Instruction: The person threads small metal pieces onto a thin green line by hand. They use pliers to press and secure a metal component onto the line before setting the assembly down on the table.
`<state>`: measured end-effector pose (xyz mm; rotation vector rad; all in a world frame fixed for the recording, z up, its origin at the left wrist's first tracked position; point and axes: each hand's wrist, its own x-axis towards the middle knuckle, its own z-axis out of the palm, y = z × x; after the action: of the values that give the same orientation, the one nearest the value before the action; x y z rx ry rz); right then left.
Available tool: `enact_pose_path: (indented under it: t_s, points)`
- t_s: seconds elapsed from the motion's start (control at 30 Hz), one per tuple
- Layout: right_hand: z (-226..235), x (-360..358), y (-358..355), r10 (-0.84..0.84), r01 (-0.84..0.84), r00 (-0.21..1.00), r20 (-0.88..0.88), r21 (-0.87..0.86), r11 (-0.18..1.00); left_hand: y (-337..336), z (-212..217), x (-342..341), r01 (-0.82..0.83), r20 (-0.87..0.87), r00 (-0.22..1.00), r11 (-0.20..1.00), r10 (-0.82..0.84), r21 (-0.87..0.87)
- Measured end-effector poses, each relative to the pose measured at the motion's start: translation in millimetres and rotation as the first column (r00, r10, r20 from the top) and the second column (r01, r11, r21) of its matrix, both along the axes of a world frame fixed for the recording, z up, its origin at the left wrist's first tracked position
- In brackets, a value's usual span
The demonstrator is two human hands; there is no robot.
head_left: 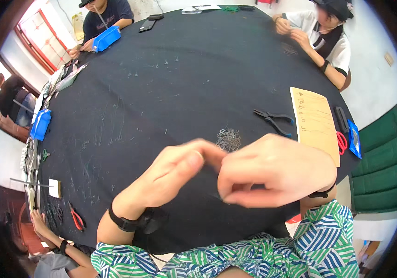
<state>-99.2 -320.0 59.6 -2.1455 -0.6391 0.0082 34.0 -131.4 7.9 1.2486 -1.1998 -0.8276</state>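
Observation:
My left hand [173,173] is raised over the black cloth, its thumb pressed against the bent index finger; that fingertip passes behind my right hand. Beside it, my right hand [275,171] is closed in a pinch, thumb and finger meeting at its left end. Both are smeared by motion. Whatever they hold, if anything, is too small or thin to make out. Just beyond the hands lies a loose pile of small metal hooks [228,138]. Dark pliers with blue grip ends [276,123] rest farther right, beside a tan card [316,120] with thin strands and markings.
Red-handled scissors [342,142] and a blue packet [354,139] lie right of the card. Red-handled pliers [76,218] are at near left. Blue bins [107,39] stand at the left edge. Thin strands lie across the black cloth [184,92]. Other people sit around the table.

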Motion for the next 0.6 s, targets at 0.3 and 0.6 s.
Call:
enact_pose_path:
  t_s: [0.3,0.6]
  points:
    - [-19.1,19.0,-31.2,-0.321,0.322,0.947,0.032,-0.073,0.944,30.4,45.3,11.2,-0.472,0.509,0.809,0.841,0.294,0.265]
    - [-36.3,28.2,-37.1,-0.281,0.305,0.944,0.174,-0.131,0.943,26.4,22.1,22.3,-0.485,0.793,0.599,0.838,0.109,0.252]
